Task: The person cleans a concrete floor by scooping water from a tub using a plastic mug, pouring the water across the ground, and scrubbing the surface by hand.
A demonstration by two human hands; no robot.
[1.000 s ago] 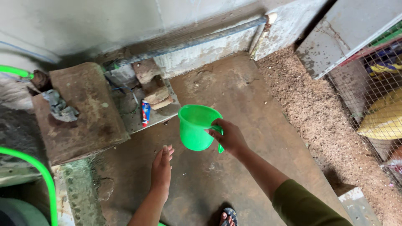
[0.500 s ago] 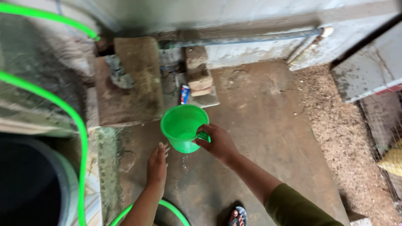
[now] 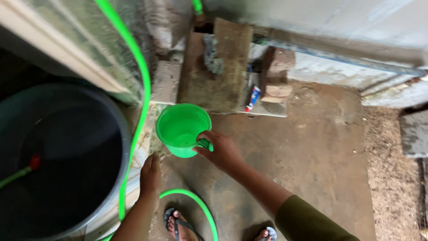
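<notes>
A bright green plastic mug [image 3: 183, 129] with a round open mouth and a side handle is held upright above the wet brown concrete floor [image 3: 307, 160]; a little water seems to lie in its bottom. The right hand [image 3: 220, 151] has its fingers closed around the handle, the mug's body to the left of the grip. The left hand [image 3: 150, 176] hangs open and flat just below the mug, holding nothing, beside a thin green hose [image 3: 138, 89] and a large dark barrel [image 3: 113, 116].
</notes>
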